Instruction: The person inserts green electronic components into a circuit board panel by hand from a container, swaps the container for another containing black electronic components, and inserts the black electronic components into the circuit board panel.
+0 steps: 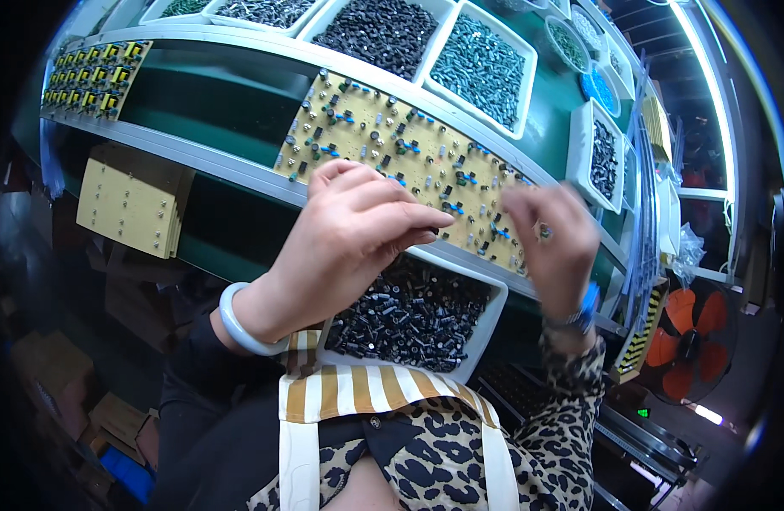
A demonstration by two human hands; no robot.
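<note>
Far left: board with yellow parts (98, 78); below, stacked tan boards (123, 203). My left hand (351, 223), at near edge of populated board (353, 136): fingers curled, thumb and forefinger drawn together; cannot tell if anything is pinched. Board lies ahead of and below hands, long axis slanting upper left to lower right; neither hand clearly nearer. Behind, on bench (555, 111): black-parts tray (437, 44), then teal-parts tray (529, 94). Near me: white tray (491, 324), black cylinders (409, 319) inside. My right hand (555, 238), over board's right end: fingers bent, blurred, grip unreadable. Beyond: narrow tray (581, 140), dark parts.
</note>
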